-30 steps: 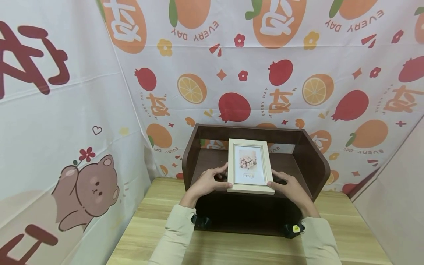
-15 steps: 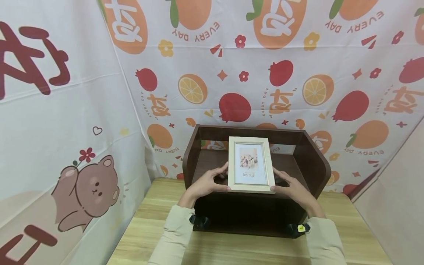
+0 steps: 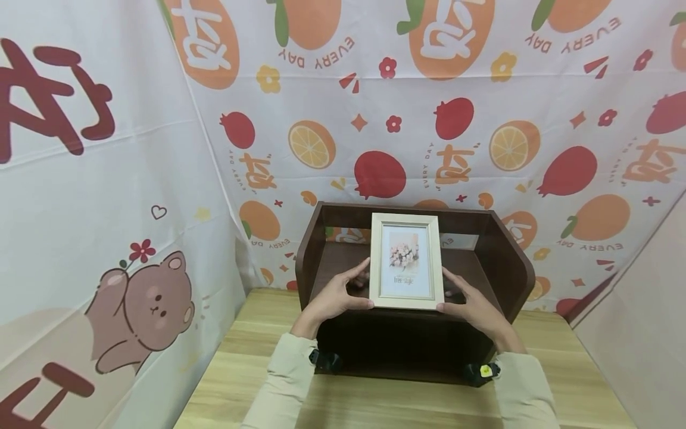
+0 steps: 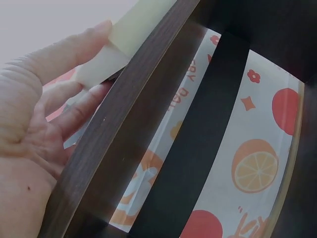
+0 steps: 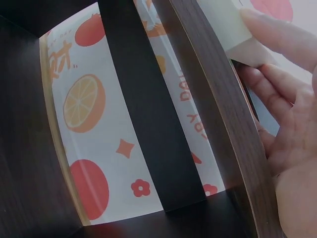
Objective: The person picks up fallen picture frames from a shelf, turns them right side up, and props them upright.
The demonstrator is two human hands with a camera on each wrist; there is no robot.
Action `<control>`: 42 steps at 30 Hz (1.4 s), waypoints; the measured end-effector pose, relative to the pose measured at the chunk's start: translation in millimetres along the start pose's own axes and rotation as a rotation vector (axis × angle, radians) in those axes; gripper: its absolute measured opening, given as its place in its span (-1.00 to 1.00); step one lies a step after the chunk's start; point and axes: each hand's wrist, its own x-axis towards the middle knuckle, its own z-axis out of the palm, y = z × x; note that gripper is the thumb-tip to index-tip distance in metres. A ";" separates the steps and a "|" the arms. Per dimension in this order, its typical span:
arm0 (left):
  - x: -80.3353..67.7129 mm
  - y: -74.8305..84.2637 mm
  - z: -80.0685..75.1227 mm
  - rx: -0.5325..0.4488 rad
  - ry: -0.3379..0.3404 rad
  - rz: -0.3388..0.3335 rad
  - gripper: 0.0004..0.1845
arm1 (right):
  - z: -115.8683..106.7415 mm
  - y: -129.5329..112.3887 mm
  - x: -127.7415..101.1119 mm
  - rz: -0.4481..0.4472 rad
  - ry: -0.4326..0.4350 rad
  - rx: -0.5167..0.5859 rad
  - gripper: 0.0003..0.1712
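Note:
A cream picture frame (image 3: 377, 262) with a flower print and the words "free style" leans back over the upper shelf of a dark brown wooden rack (image 3: 305, 256). My left hand (image 3: 337, 296) grips its lower left side, thumb at the front corner and fingers around the edge and behind. On the lower right, my right hand (image 3: 471, 302) holds it the same way. Both wrist views show the frame's lower edge at the shelf board's front edge, with the left thumb (image 4: 74, 54) and right thumb (image 5: 277, 34) against the frame's front.
The rack stands on a light wood table (image 3: 241, 357) and has raised side panels and a back rail. Its lower compartment (image 3: 402, 345) is dark. Fruit-print cloth (image 3: 343, 89) hangs behind, and a bear-print cloth (image 3: 134, 196) hangs at the left.
The picture frame has tilted up, its top edge rising while the bottom edge stays near the shelf front. My right thumb has shifted outward to the frame's right corner; both hands keep holding it.

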 end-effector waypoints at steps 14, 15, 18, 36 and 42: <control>0.0 -1.3 3.1 -0.050 0.016 0.024 0.00 | 2.2 -3.6 0.1 -0.062 0.005 0.028 -0.01; 0.0 -0.6 3.2 -0.054 0.021 0.028 0.01 | 2.3 -3.3 0.4 -0.066 0.007 0.028 -0.01; 0.2 2.0 3.5 -0.054 0.038 0.039 0.01 | 3.2 -2.4 1.5 -0.087 0.014 0.036 0.00; 4.5 -0.5 7.0 -0.068 0.118 0.057 -0.27 | 12.8 -1.1 3.6 -0.089 0.157 -0.037 -0.09; 5.1 -1.2 8.0 -0.078 0.113 0.076 -0.30 | 15.3 -0.5 4.4 -0.059 0.187 -0.056 -0.15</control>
